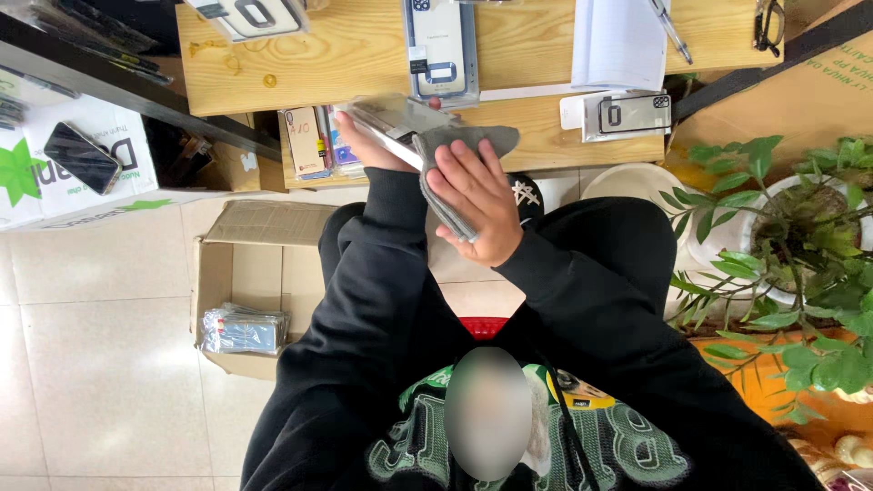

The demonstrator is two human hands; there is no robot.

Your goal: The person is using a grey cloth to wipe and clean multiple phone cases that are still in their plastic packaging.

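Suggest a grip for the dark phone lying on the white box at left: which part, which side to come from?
Take the dark phone across its two long edges, near the middle, coming straight down from above. It lies flat and screen-up on the white box, turned diagonally, so the fingers should probably be turned to match. Both long edges look clear of neighbours; the flat face offers nothing to pinch.

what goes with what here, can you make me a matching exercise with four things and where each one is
Things:
1. grey cloth
2. black phone
3. cardboard box
4. potted plant

Places:
A. on the tiled floor, holding clear packets
B. at the right edge of the view, in a white pot
C. lying on a white box at the left
D. under the right hand, against the flat item held by the left hand

Pairs: 1-D, 2-C, 3-A, 4-B
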